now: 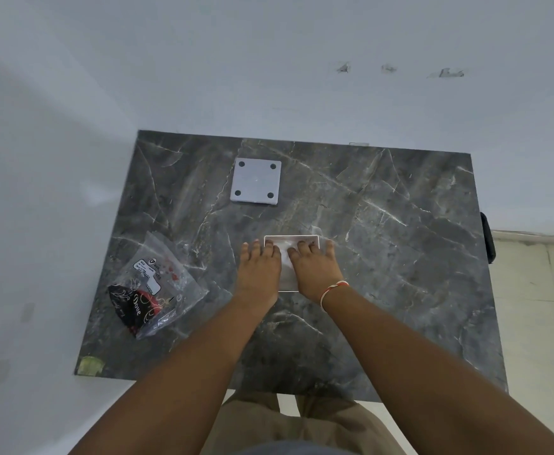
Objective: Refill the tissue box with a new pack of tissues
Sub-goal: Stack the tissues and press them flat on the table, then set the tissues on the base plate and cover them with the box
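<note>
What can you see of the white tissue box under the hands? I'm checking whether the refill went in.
The white rectangular tissue box sits open side up on the dark marble table, white tissues showing inside. The left hand and right hand press flat into it, covering most of it. Its near and far rims show.

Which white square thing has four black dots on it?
The flat white square lid at the table's far side, untouched. The open white tissue box under both hands shows only white tissues, no dots.
</note>
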